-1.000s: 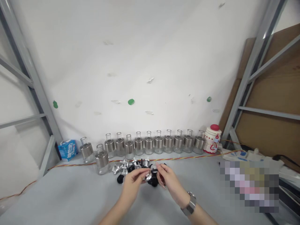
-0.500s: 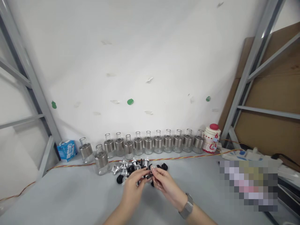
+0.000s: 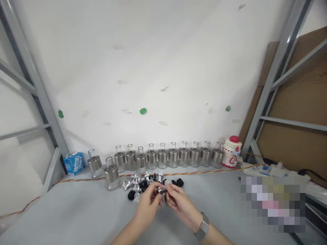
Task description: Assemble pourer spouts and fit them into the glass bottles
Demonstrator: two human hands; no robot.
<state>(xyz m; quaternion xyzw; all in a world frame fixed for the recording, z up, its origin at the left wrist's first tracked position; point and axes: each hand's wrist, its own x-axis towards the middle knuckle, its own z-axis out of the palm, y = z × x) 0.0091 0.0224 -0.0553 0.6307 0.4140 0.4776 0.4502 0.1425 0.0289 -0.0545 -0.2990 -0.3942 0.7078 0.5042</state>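
My left hand (image 3: pixel 147 203) and my right hand (image 3: pixel 182 205) meet low in the middle of the head view, fingertips pinched around a small black and silver part (image 3: pixel 162 191). Fingers cover much of that part, so its full shape is hidden. Just behind and left of my hands lies a loose pile of silver metal pieces (image 3: pixel 135 186) with wing-like edges, mixed with black caps. One black cap (image 3: pixel 131 195) rests at the pile's left front; another black cap (image 3: pixel 180 182) sits at its right end.
Glass bottles with steel sleeves (image 3: pixel 162 154) line the wall; one bottle (image 3: pixel 111 174) stands forward at left. A twisted red-yellow wire (image 3: pixel 199 172) crosses before them. A blue carton (image 3: pixel 74 164) stands far left, a white jar with red lid (image 3: pixel 231 153) right, near power strips (image 3: pixel 278 169).
My fingers have shifted slightly around the small black and silver part, and more of its silver shows. The whole view has moved a little. The bottles and pile stay put.
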